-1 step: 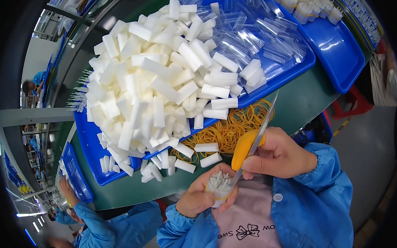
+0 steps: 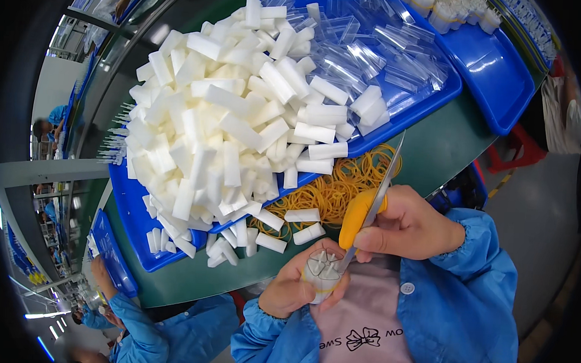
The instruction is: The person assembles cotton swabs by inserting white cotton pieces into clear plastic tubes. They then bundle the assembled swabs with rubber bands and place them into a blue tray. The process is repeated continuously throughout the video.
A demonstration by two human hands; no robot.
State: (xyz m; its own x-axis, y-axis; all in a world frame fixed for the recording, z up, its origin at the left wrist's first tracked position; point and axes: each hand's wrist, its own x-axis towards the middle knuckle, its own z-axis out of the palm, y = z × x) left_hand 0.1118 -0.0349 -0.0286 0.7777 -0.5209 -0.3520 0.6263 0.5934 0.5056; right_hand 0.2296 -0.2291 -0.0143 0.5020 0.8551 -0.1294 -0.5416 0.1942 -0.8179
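My left hand [image 2: 289,288] is closed around a round bundle of white-tipped parts [image 2: 323,272], with a yellow rubber band around it. Several small white nozzles point up from its top. Pinched in my right hand [image 2: 407,225] is a slim pointed metal tool, apparently tweezers [image 2: 381,196]. Its sharp end points up and away, and its other end comes down beside the bundle; whether it touches I cannot tell. A yellow finger cot [image 2: 356,217] covers one of my right fingers. Just beyond my hands lies a pile of yellow rubber bands [image 2: 331,194].
White foam blocks [image 2: 209,121] heap over a blue tray [image 2: 130,224], some spilling onto the green table [image 2: 191,283]. Clear plastic sleeves [image 2: 372,50] fill the tray's far right. Another blue tray [image 2: 492,80] stands further right, near banded white bundles [image 2: 450,14]. A co-worker's sleeve [image 2: 138,333] is at left.
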